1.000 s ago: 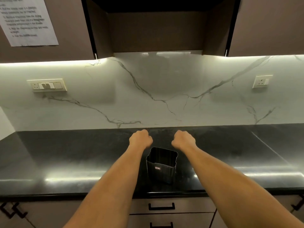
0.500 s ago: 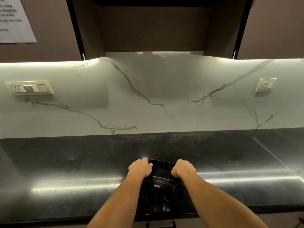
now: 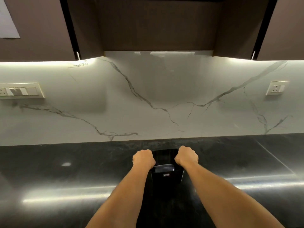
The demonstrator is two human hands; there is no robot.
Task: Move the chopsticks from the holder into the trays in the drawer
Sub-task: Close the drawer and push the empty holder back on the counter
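Observation:
A black, square-mouthed holder [image 3: 166,176] stands on the dark counter [image 3: 82,170] between my forearms. No chopsticks show in its mouth. My left hand [image 3: 143,159] is a closed fist at the left side of the rim. My right hand [image 3: 186,156] is a closed fist at the right side. Both fists overlap the rim's edges, and I cannot tell whether any fingers grip it. No drawer or tray is in view.
A white marble backsplash [image 3: 164,99] rises behind the counter, with a switch plate [image 3: 19,91] at left and a socket [image 3: 277,88] at right. Dark wall cabinets [image 3: 156,23] hang overhead. A paper sheet [image 3: 7,22] is stuck to the left cabinet.
My fists have drawn back from beyond the holder to the sides of its rim. The view has tilted upward, so the counter's front edge and the drawers below have dropped out of sight.

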